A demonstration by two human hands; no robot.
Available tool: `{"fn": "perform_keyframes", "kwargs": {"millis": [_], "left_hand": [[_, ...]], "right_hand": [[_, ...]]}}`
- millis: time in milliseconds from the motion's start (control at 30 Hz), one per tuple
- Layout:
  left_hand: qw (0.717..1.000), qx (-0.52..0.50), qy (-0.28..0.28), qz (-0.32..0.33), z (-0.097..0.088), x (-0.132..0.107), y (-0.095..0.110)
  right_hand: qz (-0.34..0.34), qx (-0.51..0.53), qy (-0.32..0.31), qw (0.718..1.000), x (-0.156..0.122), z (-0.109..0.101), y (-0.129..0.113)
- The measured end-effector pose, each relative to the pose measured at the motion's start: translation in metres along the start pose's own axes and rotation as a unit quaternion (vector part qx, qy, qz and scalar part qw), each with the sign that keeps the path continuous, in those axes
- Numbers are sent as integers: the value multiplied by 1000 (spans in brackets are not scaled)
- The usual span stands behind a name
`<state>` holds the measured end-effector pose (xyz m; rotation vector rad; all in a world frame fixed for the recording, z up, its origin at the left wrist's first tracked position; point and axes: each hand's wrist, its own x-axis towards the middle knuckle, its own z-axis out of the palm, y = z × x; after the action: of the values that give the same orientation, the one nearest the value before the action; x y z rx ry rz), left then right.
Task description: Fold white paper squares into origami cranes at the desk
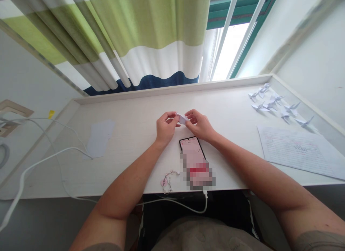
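Between my two hands, just above the white desk (134, 136), is a small piece of folded white paper (183, 119). My left hand (167, 126) pinches its left end between thumb and fingers. On the other side my right hand (199, 124) grips the right edge, thumb below and fingers curled over the top. The fingers partly cover the paper, so its full folded shape is hidden. Right below my hands lies a phone (192, 155) with a lit pink screen, partly blurred out, and a charging cable (206, 200) plugged into its lower end.
Several folded paper cranes (272, 101) stand at the back right. In front of them lie written sheets (299, 146). White paper sheets (99, 137) rest at the left beside a white cable (72, 149). A beaded strap (168, 179) lies near the front edge. A curtain (151, 28) hangs behind the raised desk rim (172, 91).
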<state>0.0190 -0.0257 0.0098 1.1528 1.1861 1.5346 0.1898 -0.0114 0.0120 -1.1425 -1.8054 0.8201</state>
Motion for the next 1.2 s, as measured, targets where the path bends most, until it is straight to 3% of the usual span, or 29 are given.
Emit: {"fn": "perform_keyframes", "kwargs": {"millis": [300,633,733,933,1200], "left_hand": [[993,47,-95,-49,-1,-1,0],[990,63,-112,-63,-2,0,1],[990,73,-115,-44,0,-2,2],[989,120,-60,55,3,-7,2],[988,117,-71,65,1,-7,1]], "right_hand": [[-8,-28,18,999,2,-2,6],[-45,-2,6,999,1,-1,2],[-46,13,15,999,1,0,2],[-15,46,60,997,3,2,3],[-27,120,43,991,1,4,4]]}}
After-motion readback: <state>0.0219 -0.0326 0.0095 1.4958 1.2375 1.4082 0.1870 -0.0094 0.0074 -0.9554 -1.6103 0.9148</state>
